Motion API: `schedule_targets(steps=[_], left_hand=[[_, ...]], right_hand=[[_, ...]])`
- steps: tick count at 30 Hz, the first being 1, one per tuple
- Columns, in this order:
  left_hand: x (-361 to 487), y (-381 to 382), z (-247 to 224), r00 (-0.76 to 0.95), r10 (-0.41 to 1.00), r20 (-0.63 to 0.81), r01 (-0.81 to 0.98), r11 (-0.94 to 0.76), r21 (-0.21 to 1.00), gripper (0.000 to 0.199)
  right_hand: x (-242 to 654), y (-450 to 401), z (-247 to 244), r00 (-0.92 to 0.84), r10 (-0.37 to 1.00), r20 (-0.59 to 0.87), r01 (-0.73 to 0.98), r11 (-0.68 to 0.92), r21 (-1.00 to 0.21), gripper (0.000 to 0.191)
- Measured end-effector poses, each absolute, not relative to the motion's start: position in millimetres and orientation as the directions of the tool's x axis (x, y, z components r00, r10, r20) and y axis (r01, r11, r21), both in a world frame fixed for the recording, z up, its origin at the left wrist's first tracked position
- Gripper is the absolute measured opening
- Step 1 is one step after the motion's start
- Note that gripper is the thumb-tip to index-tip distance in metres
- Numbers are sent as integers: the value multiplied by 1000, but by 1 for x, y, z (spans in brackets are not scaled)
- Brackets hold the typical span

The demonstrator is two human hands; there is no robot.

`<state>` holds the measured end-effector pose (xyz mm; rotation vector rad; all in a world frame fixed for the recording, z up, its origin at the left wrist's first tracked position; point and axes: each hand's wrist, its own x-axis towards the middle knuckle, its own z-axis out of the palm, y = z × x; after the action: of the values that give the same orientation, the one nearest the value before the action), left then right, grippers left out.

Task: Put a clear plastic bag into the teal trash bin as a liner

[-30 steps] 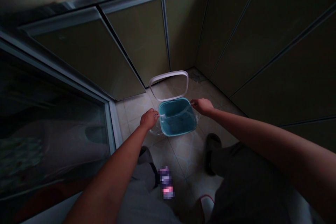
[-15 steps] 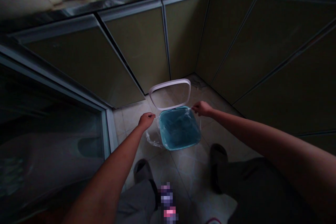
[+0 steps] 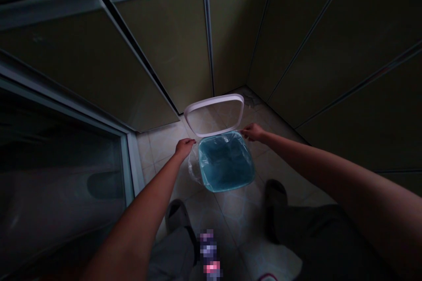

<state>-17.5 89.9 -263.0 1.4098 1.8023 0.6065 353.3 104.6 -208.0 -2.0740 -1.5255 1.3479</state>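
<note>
A blue-green trash bin stands on the floor between my feet and the cabinets. A clear plastic bag lines it, its edge folded out over the rim and hanging loose on the left. My left hand pinches the bag's edge at the rim's back left corner. At the back right corner my right hand is closed on the bag's edge too. Behind the bin, a white rim frame is tilted up, and the floor shows through its opening.
Cabinet doors meet in a corner behind the bin. A glass-panelled door with a metal frame is on the left. My slippered feet stand on the tiled floor, either side of a pixelated patch.
My view has tipped further down, so the countertop items have left the picture. The bag's edge sits closer around the bin's back rim. Both hands keep hold of it.
</note>
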Motion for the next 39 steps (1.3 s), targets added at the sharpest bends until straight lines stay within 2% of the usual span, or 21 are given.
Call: schedule_targets(steps=[6, 10, 12, 14, 17, 19, 22, 27, 32, 35, 39], left_hand=[[-11, 87, -267, -101, 943, -317, 578, 315, 752, 27], [-13, 91, -257, -161, 944, -287, 562, 326, 760, 24], [-16, 97, -244, -214, 947, -240, 551, 320, 771, 31], [-18, 104, -224, -259, 943, -210, 513, 318, 797, 43], [-13, 109, -188, -252, 933, -255, 312, 328, 892, 58], [-4, 105, -163, -178, 938, -299, 158, 327, 932, 61], [10, 90, -134, -110, 936, -333, 81, 343, 936, 59], [15, 47, -116, -142, 907, -396, 170, 417, 893, 58], [7, -7, -131, -37, 907, -419, 344, 405, 847, 51], [5, -31, -151, 39, 920, -391, 461, 330, 823, 59], [3, -50, -179, 181, 943, -278, 638, 102, 763, 64]], right_hand=[[355, 102, -218, 18, 817, -576, 652, -447, -613, 29], [358, 99, -218, 41, 790, -611, 653, -484, -582, 21], [359, 101, -209, 82, 805, -587, 637, -495, -591, 32], [358, 105, -193, 117, 846, -520, 610, -474, -635, 43], [354, 111, -157, 111, 913, -392, 533, -388, -752, 49], [351, 109, -130, 54, 936, -348, 455, -334, -826, 54], [345, 94, -97, -35, 935, -353, 350, -319, -881, 52], [346, 52, -81, -67, 905, -421, 332, -378, -864, 42], [359, 7, -100, -101, 856, -506, 386, -435, -813, 44], [362, -13, -118, -94, 820, -564, 448, -471, -760, 44], [359, -26, -140, -46, 805, -591, 566, -467, -680, 41]])
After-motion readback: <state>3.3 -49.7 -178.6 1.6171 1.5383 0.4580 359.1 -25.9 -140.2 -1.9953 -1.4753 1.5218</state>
